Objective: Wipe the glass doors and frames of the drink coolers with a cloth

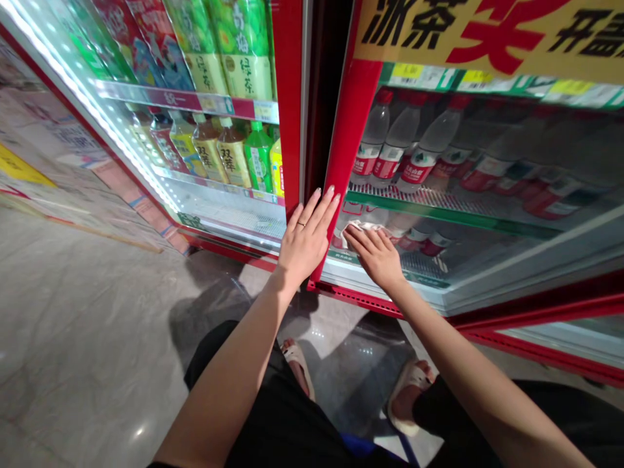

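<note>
My left hand (305,242) lies flat with its fingers stretched on the red door frame (341,146), near the gap between two drink coolers. A ring shows on one finger. Low on the glass of the right cooler door, my right hand (377,255) presses a crumpled white cloth (363,226), which sticks out past the fingertips. Behind that glass stand water bottles (419,156) with red caps and red labels, above a green-edged shelf (453,211).
The left cooler holds green tea bottles (244,58) and a lower row of mixed drinks (231,153). A yellow sign (487,32) crosses the right door's top. My sandalled feet stand on the grey tiled floor (97,338). Stacked cartons (63,149) are at the left.
</note>
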The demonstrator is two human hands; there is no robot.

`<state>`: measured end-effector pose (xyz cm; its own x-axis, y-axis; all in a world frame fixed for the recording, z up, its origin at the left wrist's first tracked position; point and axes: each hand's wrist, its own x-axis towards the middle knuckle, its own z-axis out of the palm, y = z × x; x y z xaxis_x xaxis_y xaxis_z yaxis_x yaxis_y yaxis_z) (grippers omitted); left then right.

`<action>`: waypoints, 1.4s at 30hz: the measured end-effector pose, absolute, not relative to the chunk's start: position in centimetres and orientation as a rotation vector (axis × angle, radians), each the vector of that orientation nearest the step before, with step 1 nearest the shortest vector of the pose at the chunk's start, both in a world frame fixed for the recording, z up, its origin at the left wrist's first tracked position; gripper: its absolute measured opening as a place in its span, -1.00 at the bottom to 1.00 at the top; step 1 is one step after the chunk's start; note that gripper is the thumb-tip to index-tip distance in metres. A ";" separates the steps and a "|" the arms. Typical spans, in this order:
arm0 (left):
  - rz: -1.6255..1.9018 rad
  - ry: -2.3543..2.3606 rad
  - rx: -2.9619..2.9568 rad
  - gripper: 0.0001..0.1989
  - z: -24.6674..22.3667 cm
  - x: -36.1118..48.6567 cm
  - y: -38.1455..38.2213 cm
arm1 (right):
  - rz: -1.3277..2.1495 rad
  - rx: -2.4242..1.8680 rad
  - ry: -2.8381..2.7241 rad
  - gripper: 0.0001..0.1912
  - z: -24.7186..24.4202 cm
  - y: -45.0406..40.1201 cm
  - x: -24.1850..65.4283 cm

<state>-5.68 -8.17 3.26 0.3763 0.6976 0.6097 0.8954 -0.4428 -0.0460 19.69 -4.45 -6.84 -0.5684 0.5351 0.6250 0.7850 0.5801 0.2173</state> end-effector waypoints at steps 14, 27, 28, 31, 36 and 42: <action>-0.797 -1.432 -2.303 -0.12 3.2 -6.7 -8.7 | -0.624 -0.955 -2.414 -0.21 -9.7 -4.3 20.1; -0.734 -1.340 -2.336 -0.10 2.9 -5.5 -8.6 | -0.546 -0.958 -2.448 -0.19 -11.4 -4.6 19.8; -0.724 -1.330 -2.337 -0.10 2.9 -5.4 -8.6 | -0.544 -1.001 -2.424 -0.18 -11.3 -4.8 20.1; -0.707 -1.303 -2.340 -0.11 2.9 -5.1 -8.6 | -0.554 -1.118 -2.341 -0.15 -10.9 -4.9 19.8; -0.680 -1.283 -2.339 -0.14 2.7 -4.5 -8.7 | -0.569 -1.060 -2.385 -0.23 -11.5 -4.3 18.8; -0.694 -1.287 -2.336 -0.18 2.9 -4.7 -9.0 | -0.545 -1.100 -2.397 -0.19 -12.7 -5.5 20.9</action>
